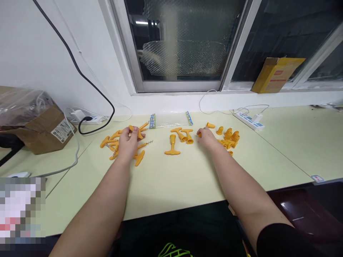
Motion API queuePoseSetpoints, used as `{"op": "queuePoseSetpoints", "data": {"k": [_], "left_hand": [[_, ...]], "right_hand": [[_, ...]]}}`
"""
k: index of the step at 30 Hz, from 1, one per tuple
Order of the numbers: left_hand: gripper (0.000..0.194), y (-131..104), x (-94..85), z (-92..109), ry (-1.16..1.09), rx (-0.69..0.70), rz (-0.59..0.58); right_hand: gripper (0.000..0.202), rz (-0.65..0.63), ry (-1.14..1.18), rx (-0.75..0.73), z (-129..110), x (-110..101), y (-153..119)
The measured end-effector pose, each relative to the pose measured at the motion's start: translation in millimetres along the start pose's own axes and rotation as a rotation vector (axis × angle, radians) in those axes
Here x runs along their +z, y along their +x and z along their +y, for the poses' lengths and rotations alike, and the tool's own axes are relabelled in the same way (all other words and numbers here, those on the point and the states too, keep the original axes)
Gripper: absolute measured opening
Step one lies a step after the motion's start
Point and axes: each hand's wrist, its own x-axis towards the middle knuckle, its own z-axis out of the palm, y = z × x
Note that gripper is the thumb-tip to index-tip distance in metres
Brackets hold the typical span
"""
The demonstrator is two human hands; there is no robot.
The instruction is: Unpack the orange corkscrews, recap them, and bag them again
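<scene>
My left hand (128, 140) is closed around a yellow T-handled corkscrew (139, 134) above a loose pile on the left. Metal spiral tips show on some corkscrews in that pile, such as the one at its front (140, 158). On the right, my right hand (207, 138) pinches a small yellow piece, mostly hidden by the fingers, that looks like a sleeve (199, 135). Beside it lies a heap of yellow hollow sleeves (228, 134). Between my hands are three corkscrews with sleeves fitted, the nearest (172, 146) with its handle toward me.
A clear plastic bag (171, 120) lies flat at the back of the table (171, 185). Power strips (248, 120) with cables rest near the wall. At far left stands a cardboard box (50, 128); a black cable (99, 89) hangs in front of the wall.
</scene>
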Motion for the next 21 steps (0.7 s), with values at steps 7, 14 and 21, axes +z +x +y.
{"op": "queuePoseSetpoints", "data": {"k": [7,14,21], "left_hand": [[0.045,-17.2,26.4,3.3,-0.276,-0.205,-0.151],[0.036,-29.9,39.4,4.6,-0.259,-0.293,-0.282],[0.033,-31.8,42.9,3.3,-0.288,-0.324,-0.301]], "right_hand": [[0.035,0.125,0.846,-0.345,-35.8,-1.9,-12.2],[0.046,-0.182,1.286,-0.197,-57.9,16.8,-18.4],[0.035,-0.274,1.367,-0.215,-57.4,19.4,-20.0]]}}
